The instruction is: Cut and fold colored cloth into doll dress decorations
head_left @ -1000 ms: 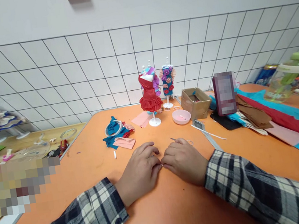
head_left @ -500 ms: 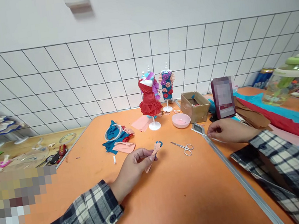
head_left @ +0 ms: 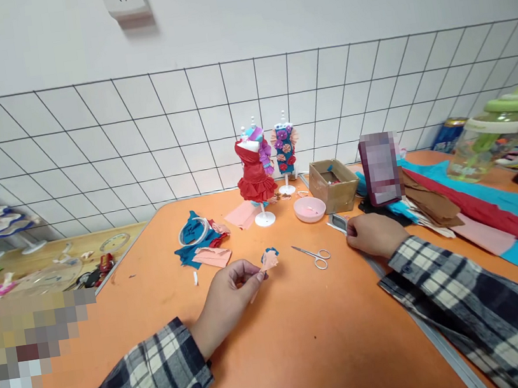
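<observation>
The right hand (head_left: 375, 235) has been moved off beside the grey item (head_left: 339, 222), whether anything is gripped cannot be told, and the cloth piece (head_left: 271, 259) is left pinched above the table (head_left: 286, 357) by the left hand (head_left: 228, 298), two-handed work apparently interrupted.

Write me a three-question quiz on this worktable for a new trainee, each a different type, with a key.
1. What is the left hand holding?
2. True or false: the scissors lie inside the cardboard box.
3. Which colour is the dress on the front stand? A) green B) red C) yellow

Key:
1. A peach-and-blue piece of material, pinched between thumb and fingers.
2. False; they lie on the orange tabletop.
3. B
</observation>
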{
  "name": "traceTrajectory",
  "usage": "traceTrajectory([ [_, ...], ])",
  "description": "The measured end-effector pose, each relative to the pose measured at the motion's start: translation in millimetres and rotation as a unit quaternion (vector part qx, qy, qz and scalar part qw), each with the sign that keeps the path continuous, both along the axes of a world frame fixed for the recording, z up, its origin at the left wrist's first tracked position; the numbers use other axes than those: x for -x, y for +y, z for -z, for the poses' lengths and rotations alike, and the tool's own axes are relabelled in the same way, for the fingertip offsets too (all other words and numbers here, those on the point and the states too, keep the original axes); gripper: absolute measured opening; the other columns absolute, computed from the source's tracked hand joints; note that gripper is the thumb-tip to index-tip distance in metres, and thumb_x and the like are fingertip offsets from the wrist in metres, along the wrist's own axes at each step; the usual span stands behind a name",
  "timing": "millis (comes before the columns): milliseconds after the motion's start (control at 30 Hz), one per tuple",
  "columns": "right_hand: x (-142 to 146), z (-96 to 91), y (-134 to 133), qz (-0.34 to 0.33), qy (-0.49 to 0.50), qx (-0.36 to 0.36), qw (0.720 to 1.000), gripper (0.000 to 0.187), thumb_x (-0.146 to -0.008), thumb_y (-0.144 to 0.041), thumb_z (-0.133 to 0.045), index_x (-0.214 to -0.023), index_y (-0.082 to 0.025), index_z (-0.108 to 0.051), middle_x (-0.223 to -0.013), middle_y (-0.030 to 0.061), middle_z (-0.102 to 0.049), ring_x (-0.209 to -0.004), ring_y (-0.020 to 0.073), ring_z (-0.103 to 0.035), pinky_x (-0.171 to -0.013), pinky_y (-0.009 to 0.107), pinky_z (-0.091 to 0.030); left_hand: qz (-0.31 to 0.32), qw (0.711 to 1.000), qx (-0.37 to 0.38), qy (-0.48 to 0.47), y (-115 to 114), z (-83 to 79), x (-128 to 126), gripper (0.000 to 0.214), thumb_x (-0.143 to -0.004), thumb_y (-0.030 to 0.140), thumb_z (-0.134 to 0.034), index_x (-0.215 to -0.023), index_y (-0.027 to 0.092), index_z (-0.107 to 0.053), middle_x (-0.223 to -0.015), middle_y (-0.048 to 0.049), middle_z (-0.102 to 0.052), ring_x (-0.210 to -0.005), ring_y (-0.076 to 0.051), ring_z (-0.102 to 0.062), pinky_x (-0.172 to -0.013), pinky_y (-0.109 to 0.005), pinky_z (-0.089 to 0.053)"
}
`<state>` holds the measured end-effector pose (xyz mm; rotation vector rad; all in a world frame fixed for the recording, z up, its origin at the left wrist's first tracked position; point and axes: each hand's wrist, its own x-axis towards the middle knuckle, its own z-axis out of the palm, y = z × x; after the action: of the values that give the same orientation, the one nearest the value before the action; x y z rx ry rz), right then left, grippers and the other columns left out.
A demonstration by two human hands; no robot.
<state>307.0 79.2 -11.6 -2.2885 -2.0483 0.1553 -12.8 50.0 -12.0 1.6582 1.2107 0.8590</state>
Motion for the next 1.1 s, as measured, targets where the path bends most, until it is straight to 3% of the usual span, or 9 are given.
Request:
traceTrajectory([
  [167,1,-5.8,0,-0.028,0.055,-0.014,0.998,0.016,-0.078,-0.025,-0.053,-0.075,-0.017,-0.066,-0.073,0.0061,-0.064,-0.069,0.0174,-0.058,-0.057,0.026,-0.036,-0.003,1.0,-0.001,0.011,-1,-1.0,0,0.024,-0.076,0.041,-0.06,-0.076,0.016,-0.059,-0.052,0.0053,-0.05,-0.046,-0.01,-0.043,-0.045,-0.021,-0.03],
  [267,21,-13.8,-13,-0.083,0.26,0.009,0.962,0.027,-0.084,-0.038,-0.05,-0.09,-0.017,-0.065,-0.073,0.0012,-0.062,-0.055,0.0104,-0.05,-0.049,0.022,-0.036,-0.024,0.999,-0.025,0.019,1,0.0,-2,0.016,-0.076,0.034,-0.057,-0.075,0.018,-0.059,-0.054,0.0044,-0.054,-0.049,-0.012,-0.048,-0.048,-0.022,-0.035],
  [333,45,-15.2,-28,-0.117,0.465,0.078,0.874,0.031,-0.078,-0.044,-0.058,-0.09,-0.016,-0.064,-0.072,-0.0004,-0.06,-0.046,0.0064,-0.041,-0.04,0.019,-0.03,-0.036,0.997,-0.054,0.028,2,2.3,-5,0.011,-0.076,0.028,-0.056,-0.074,0.018,-0.059,-0.063,0.0018,-0.061,-0.058,-0.013,-0.055,-0.054,-0.023,-0.04],
  [467,94,-6.9,-57,-0.141,0.677,0.241,0.681,0.032,-0.075,-0.04,-0.062,-0.096,-0.015,-0.066,-0.081,0.0012,-0.06,-0.042,0.0032,-0.036,-0.032,0.017,-0.021,-0.015,0.994,-0.094,0.059,1,8.7,-11,0.011,-0.079,0.027,-0.056,-0.078,0.017,-0.062,-0.076,-0.0005,-0.068,-0.069,-0.015,-0.061,-0.062,-0.024,-0.045],
  [533,111,-1.3,-65,-0.142,0.729,0.265,0.614,0.032,-0.076,-0.038,-0.061,-0.097,-0.014,-0.066,-0.084,0.0035,-0.06,-0.046,0.0043,-0.039,-0.031,0.016,-0.019,-0.008,0.991,-0.104,0.081,-1,11.5,-12,0.014,-0.081,0.029,-0.056,-0.08,0.018,-0.064,-0.076,0.0,-0.069,-0.069,-0.015,-0.061,-0.06,-0.023,-0.045],
  [567,116,1.1,-67,-0.141,0.742,0.267,0.599,0.031,-0.076,-0.037,-0.062,-0.097,-0.014,-0.066,-0.084,0.0037,-0.06,-0.048,0.0044,-0.04,-0.032,0.016,-0.018,-0.008,0.99,-0.108,0.087,-1,12.8,-12,0.014,-0.082,0.03,-0.056,-0.081,0.018,-0.064,-0.076,0.0001,-0.069,-0.068,-0.015,-0.061,-0.06,-0.023,-0.045],
  [633,124,4.6,-68,-0.126,0.749,0.257,0.598,0.028,-0.076,-0.037,-0.065,-0.092,-0.014,-0.064,-0.08,0.0013,-0.058,-0.047,0.0034,-0.036,-0.034,0.016,-0.014,-0.005,0.99,-0.11,0.088,-2,15.0,-12,0.015,-0.083,0.03,-0.056,-0.082,0.019,-0.065,-0.078,0.0,-0.07,-0.069,-0.015,-0.061,-0.06,-0.023,-0.045],
  [833,134,9.8,-64,-0.052,0.737,0.187,0.648,0.033,-0.073,-0.044,-0.071,-0.081,-0.018,-0.053,-0.056,-0.0101,-0.033,-0.044,0.0037,-0.017,-0.038,0.018,-0.006,0.031,0.994,-0.097,0.048,-1,17.3,-13,0.014,-0.083,0.027,-0.057,-0.086,0.018,-0.066,-0.084,-0.0012,-0.071,-0.076,-0.016,-0.064,-0.068,-0.023,-0.048],
  [1100,134,13.1,-64,-0.052,0.718,0.174,0.672,0.035,-0.075,-0.049,-0.068,-0.081,-0.017,-0.054,-0.055,-0.01,-0.03,-0.044,0.0042,-0.014,-0.037,0.02,-0.006,0.054,0.992,-0.102,0.056,-9,10.8,-12,0.014,-0.082,0.022,-0.057,-0.086,0.018,-0.069,-0.083,-0.0018,-0.073,-0.074,-0.015,-0.065,-0.066,-0.022,-0.048],
])
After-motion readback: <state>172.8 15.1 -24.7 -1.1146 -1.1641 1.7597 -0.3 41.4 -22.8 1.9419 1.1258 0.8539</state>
